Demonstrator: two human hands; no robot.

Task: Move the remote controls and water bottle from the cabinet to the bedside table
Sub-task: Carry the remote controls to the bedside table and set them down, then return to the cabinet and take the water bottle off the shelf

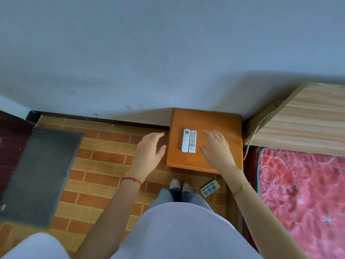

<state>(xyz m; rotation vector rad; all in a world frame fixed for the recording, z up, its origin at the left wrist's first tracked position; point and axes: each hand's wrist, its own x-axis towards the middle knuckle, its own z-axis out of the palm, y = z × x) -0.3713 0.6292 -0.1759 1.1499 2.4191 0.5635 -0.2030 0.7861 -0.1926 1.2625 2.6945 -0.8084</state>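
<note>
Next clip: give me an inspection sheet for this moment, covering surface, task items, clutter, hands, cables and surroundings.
Surface: wooden bedside table against the wall.
Task items: two white remote controls lie side by side, touching, on the table; water bottle not seen.
Clutter: nothing seen on the table besides the remotes.
Hands: left hand open, over the floor beside the table; right hand open, fingers spread above the table, right of the remotes.
Cables: power strip on the floor; a pale cord hangs by the headboard.
Surroundings: brick-patterned floor, red mattress, dark slab on the left.
</note>
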